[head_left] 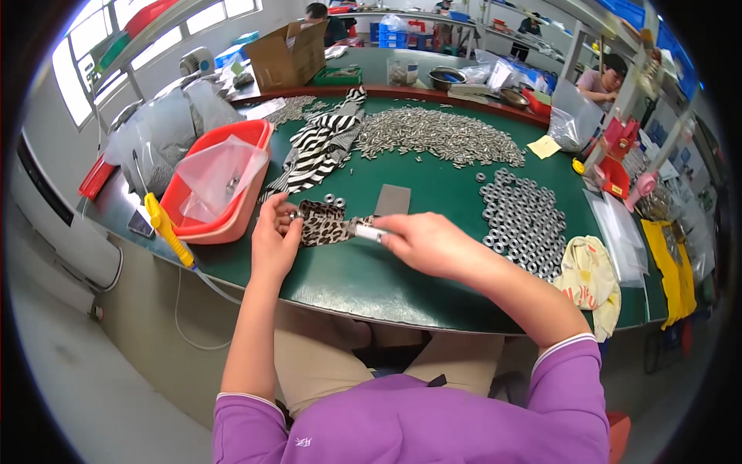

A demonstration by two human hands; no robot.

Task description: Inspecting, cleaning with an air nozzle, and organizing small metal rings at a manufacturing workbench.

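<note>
At the green worktable (340, 282), the left hand (277, 232), left of centre in the frame, had its thumb and fingers drawn together, apparently pinching a small shiny metal part (296, 215) at the left edge of a leopard-print cloth (323, 226). The fingers partly hid this part, and its exact form could not be told. The right hand (433, 241), near the centre of the frame, was closed around a white-handled tool (369, 233), with the tool's tip directed left over the right end of the cloth; the type of tip could not be identified. Two metal rings (335, 200) lay just above the cloth, and a flat grey rectangular plate (393, 200) lay just above the tool. A cluster of metal rings (525, 224) occupied the right of the frame, a heap of small metal pins (440, 135) the upper centre. A zebra-striped cloth (317, 151) lay above and left of the two rings; a red basin (224, 234) containing a translucent plastic bag (220, 174) stood at the left. The step in hand was judged to be handwork on a single part, with the left hand as holder and the right as tool hand. The next move appeared to call for a firm left pinch and a controlled approach of the tool tip, clear of the left fingertips.
</note>
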